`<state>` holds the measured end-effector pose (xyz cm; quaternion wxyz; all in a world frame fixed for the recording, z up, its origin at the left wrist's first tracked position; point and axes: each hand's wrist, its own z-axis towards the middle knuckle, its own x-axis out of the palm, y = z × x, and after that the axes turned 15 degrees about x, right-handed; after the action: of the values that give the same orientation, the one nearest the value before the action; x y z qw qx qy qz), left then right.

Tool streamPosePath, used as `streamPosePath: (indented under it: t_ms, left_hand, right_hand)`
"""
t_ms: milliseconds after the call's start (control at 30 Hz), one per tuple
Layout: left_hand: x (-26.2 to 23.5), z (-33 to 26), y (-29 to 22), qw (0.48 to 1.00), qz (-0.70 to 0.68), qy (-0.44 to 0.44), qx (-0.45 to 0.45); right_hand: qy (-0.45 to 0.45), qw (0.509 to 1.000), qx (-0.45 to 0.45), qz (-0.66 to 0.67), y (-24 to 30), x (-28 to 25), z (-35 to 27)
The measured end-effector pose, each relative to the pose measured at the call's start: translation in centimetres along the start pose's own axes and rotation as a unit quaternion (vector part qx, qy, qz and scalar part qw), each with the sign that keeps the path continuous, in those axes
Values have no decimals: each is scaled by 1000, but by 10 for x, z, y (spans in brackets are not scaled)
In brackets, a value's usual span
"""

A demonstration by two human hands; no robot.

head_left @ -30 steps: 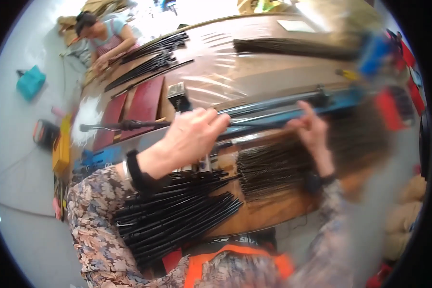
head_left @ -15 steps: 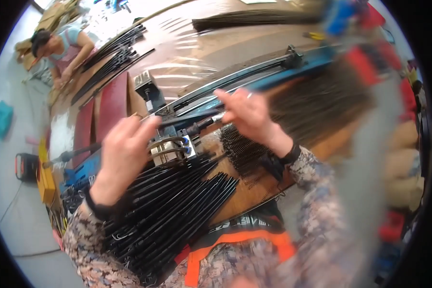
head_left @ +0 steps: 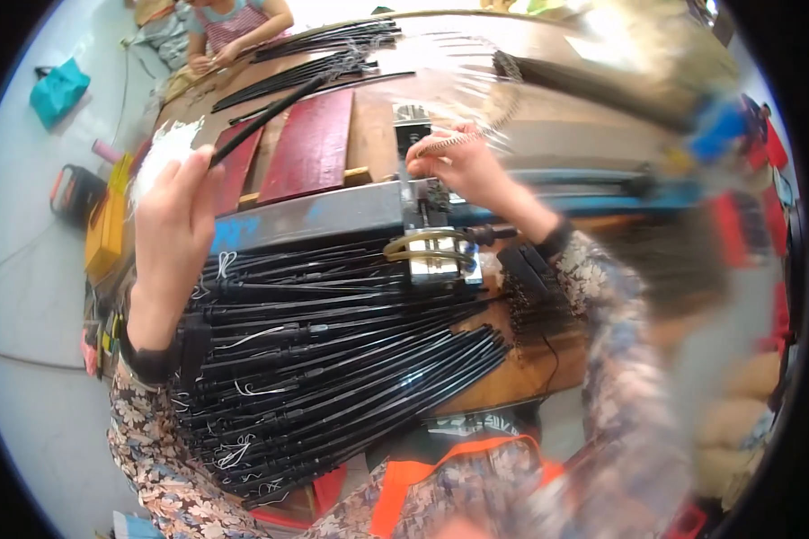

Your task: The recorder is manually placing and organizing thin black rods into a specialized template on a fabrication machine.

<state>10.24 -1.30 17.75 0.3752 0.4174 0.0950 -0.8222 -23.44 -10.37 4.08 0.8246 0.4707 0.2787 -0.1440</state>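
Observation:
My left hand (head_left: pixel 173 211) is raised at the left and grips a long black rod (head_left: pixel 279 103) that slants up to the right, with a tuft of white threads (head_left: pixel 166 148) at the hand. My right hand (head_left: pixel 458 171) pinches a pale coiled spring (head_left: pixel 467 135) just above a metal jig (head_left: pixel 427 242) with a brass ring, fixed on a blue-grey rail (head_left: pixel 315 216). Below the rail lies a fanned pile of several black rods (head_left: pixel 333 359) with white strings.
Two dark red boards (head_left: pixel 315 144) lie on the wooden workbench (head_left: pixel 512 377) behind the rail. More black rod bundles (head_left: pixel 324 49) lie at the far end, where another person (head_left: pixel 234 22) works. A teal bag (head_left: pixel 58 90) and yellow tool (head_left: pixel 108 229) sit on the floor at left.
My left hand has lifted up and to the left with the black rod. My right hand has moved left to the jig, holding the coiled spring. The view has swung right.

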Motion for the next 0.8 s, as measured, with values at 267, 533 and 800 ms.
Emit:
streamPosePath:
  t_ms: [267,533,800]
  left_hand:
    - [10,-45,-5,995,4,44,-86]
    - [41,-38,4,993,11,77,-89]
    - [187,27,-43,979,-169,79,80]
  right_hand:
    - [77,977,23,-199,-12,3,14]
    - [-122,913,-77,-381,-84,-95,-50]
    - [-168,862,23,-477,-142,-226,-148]
